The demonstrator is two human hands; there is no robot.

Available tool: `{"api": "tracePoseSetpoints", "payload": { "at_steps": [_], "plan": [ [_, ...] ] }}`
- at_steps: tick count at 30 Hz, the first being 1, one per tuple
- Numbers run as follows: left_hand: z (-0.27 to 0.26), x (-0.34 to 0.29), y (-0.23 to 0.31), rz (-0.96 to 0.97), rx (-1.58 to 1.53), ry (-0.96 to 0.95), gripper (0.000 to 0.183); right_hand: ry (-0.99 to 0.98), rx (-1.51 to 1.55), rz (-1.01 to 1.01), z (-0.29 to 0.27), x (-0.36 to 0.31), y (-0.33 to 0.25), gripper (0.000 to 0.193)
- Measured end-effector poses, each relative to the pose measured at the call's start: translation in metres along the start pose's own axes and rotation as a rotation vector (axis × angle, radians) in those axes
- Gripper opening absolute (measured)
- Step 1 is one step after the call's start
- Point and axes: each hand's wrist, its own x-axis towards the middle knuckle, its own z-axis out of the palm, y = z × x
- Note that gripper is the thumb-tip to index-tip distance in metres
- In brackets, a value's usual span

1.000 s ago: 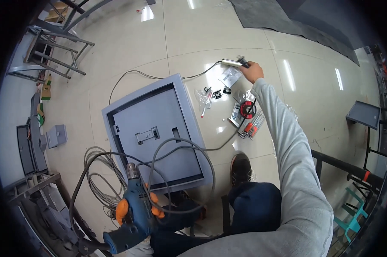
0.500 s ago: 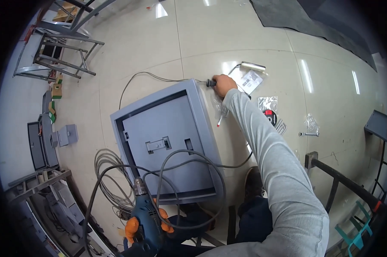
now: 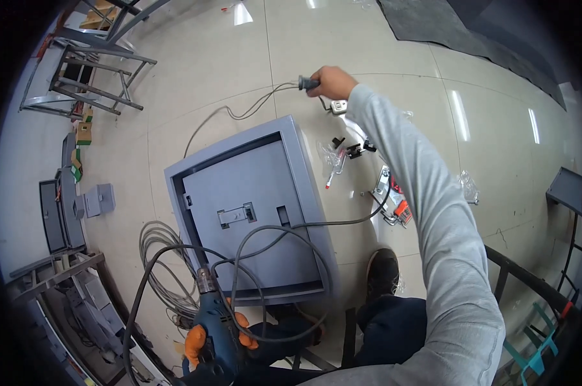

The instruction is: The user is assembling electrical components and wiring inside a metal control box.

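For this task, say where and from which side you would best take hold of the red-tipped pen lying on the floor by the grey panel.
Grip the red-tipped pen mid-barrel, from above, fingers pinching across its width. It lies flat on the floor, slanting, its lower tip free, its upper end against clear plastic bags; the grey panel is close on its left.

Right hand (image 3: 332,82), plug (image 3: 308,83) now raised.

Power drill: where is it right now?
Head view, bottom left: the blue power drill is in the orange-gloved left hand, just below the grey panel, with cable looping around it.
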Motion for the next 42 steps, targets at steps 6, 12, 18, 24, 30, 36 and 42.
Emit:
{"api": "tracePoseSetpoints", "payload": {
  "at_steps": [6, 12, 18, 24, 30, 36, 42],
  "plan": [
    [-0.001, -0.013, -0.006, 0.034, -0.014, 0.059, 0.083, 0.024, 0.327, 0.127, 0.004, -0.011, 0.003, 0.028],
    [0.005, -0.010, -0.008, 0.061, -0.036, 0.069, 0.085, 0.076, 0.146, 0.289, -0.047, -0.053, 0.074, 0.026],
    [0.009, -0.007, -0.006, 0.021, -0.072, -0.084, 0.088, 0.087, -0.022, 0.499, -0.042, -0.068, 0.106, 0.025],
    [0.002, -0.007, -0.006, 0.024, -0.038, -0.033, 0.088, 0.130, -0.160, 0.350, -0.032, -0.064, 0.112, 0.021],
    [-0.002, -0.003, -0.004, -0.003, -0.021, -0.064, 0.088, 0.143, -0.310, 0.391, -0.027, -0.051, 0.092, 0.018],
    [0.004, -0.004, -0.002, 0.002, -0.004, -0.019, 0.087, 0.051, -0.438, 0.376, -0.018, -0.039, 0.054, 0.023],
    [0.006, 0.001, -0.008, 0.045, -0.035, -0.014, 0.088, 0.047, -0.431, 0.415, -0.008, -0.037, 0.060, 0.023]
  ]
}}
